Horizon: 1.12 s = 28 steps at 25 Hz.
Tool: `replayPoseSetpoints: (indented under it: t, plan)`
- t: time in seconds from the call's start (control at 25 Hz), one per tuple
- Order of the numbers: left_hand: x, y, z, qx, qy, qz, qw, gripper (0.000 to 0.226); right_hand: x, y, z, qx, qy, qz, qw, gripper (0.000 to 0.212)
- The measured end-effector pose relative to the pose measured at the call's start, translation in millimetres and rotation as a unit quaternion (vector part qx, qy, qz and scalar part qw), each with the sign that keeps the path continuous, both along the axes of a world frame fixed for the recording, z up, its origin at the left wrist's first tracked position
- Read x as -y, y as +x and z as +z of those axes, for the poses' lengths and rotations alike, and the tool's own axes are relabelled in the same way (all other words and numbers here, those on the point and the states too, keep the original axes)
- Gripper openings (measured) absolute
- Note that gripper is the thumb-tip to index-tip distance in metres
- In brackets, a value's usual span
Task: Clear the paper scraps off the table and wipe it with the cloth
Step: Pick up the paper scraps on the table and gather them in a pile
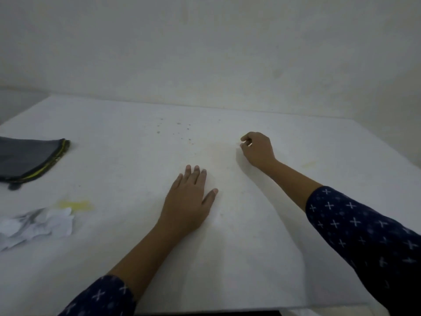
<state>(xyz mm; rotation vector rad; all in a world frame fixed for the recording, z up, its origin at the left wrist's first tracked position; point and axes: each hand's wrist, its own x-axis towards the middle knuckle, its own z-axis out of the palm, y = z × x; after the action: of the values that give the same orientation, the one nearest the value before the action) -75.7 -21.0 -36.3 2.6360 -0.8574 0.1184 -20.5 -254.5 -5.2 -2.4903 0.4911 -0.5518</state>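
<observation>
My left hand [189,201] lies flat, palm down, on the white table [250,247] near its middle and holds nothing. Farther back and to the right, my right hand [257,149] rests on the table with its fingers curled and pinched together on a small pale paper scrap [249,144]. A pile of crumpled white paper scraps [38,224] sits at the left edge of the table. Behind the pile lies a folded dark grey cloth [27,158] with a yellow-stitched edge, apart from both hands.
A yellow stain [76,205] marks the table just behind the paper pile, and a fainter one [308,164] shows at the right. Several small dark specks [180,131] dot the far middle. A pale wall [205,53] rises behind the table.
</observation>
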Motion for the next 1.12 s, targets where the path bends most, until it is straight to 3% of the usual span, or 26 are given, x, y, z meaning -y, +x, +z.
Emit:
replayPoseSetpoints:
  t: [0.16, 0.28, 0.72, 1.12]
  plan:
    - [-1, 1, -3, 0.034, -0.006, 0.007, 0.999, 0.083, 39, 36, 3, -0.076, -0.025, -0.010, 0.997, 0.029]
    - [1, 2, -2, 0.036, -0.015, 0.008, 0.999, 0.081, 46, 55, 4, -0.113, -0.045, 0.007, 0.993, 0.029]
    - [0, 0, 1, 0.026, -0.019, 0.006, 0.999, 0.079, 56, 72, 10, -0.102, -0.072, -0.002, 0.992, 0.016]
    - [1, -1, 3, 0.018, -0.021, 0.006, 1.000, 0.065, 60, 60, 27, -0.215, -0.158, 0.093, 0.959, 0.027]
